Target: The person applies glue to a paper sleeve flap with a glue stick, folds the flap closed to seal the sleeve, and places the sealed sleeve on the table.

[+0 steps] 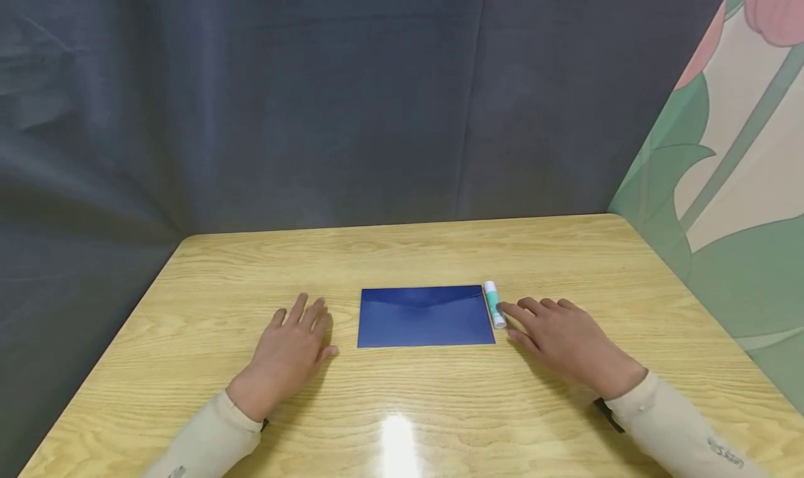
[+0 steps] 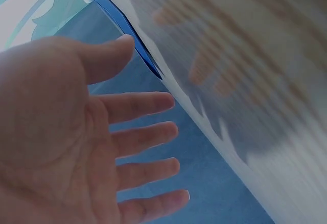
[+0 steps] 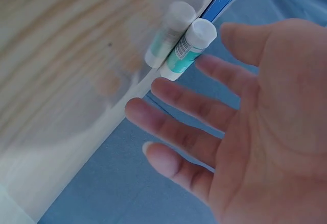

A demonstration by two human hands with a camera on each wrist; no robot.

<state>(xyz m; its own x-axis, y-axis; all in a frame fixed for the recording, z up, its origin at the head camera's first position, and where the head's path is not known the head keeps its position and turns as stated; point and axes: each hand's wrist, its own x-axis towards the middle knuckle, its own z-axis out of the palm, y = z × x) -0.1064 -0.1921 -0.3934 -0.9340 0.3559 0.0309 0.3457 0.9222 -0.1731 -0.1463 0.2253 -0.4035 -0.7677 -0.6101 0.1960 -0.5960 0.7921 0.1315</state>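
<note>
A dark blue envelope (image 1: 426, 319) lies flap side up on the table, its flap along the far edge. Just off its right end is a white and teal glue stick (image 1: 494, 303), lying on its side with a barcode label (image 3: 183, 47) showing in the right wrist view. My right hand (image 1: 565, 338) is beside the glue stick, index fingertip right at its side, fingers loosely spread. To the left of the envelope, my left hand (image 1: 289, 352) hovers palm down with fingers extended, holding nothing; its thumb points toward the envelope.
The wooden table (image 1: 264, 262) has a glossy, reflective top. A dark grey curtain (image 1: 339, 115) hangs behind its far edge and along the left. On the right stands a wall panel (image 1: 741, 185) with a painted flower pattern.
</note>
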